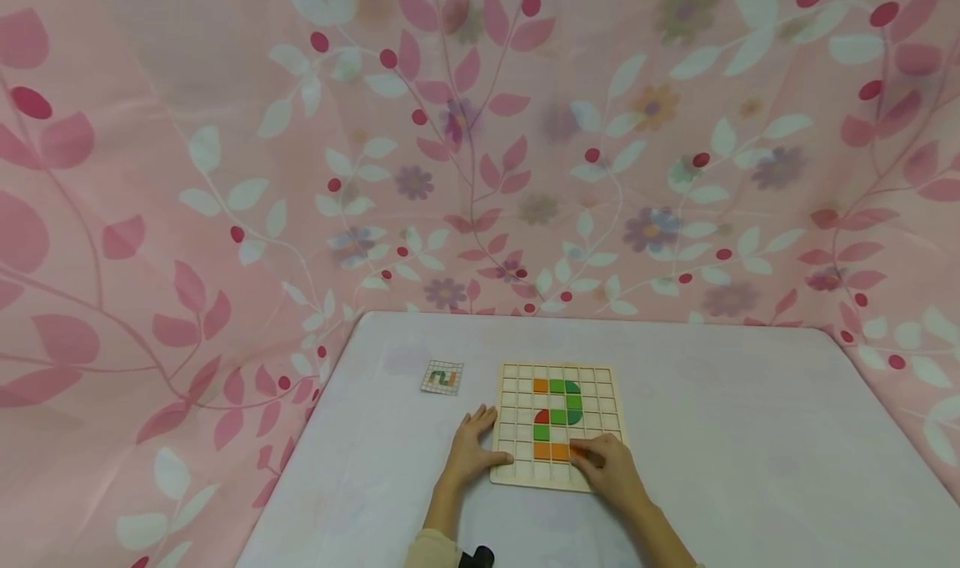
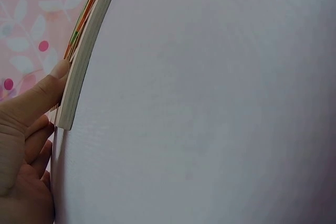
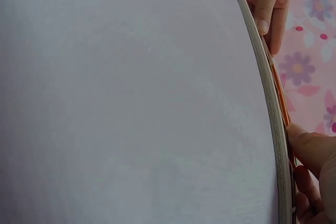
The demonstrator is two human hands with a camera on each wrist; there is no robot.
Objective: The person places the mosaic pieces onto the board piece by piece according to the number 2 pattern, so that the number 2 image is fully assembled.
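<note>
A square wooden grid board (image 1: 517,469) lies on the table. Set in its cells are orange, green and red tiles forming a figure like a 2, with an orange tile (image 1: 542,451) in the bottom row. My left hand (image 1: 468,451) rests at the board's left edge, fingers extended and thumb (image 2: 60,72) over the rim. At the right end of the bottom row, my right hand (image 1: 611,468) has thumb and forefinger around another orange tile, mostly hidden by the fingers. The right wrist view shows that thumb (image 3: 310,142) against the board's top.
Left of the board, a small pattern card (image 1: 442,378) shows a similar coloured figure on a grid. A white cloth covers the table (image 1: 750,434). Behind it and to both sides hangs a pink floral curtain (image 1: 525,176).
</note>
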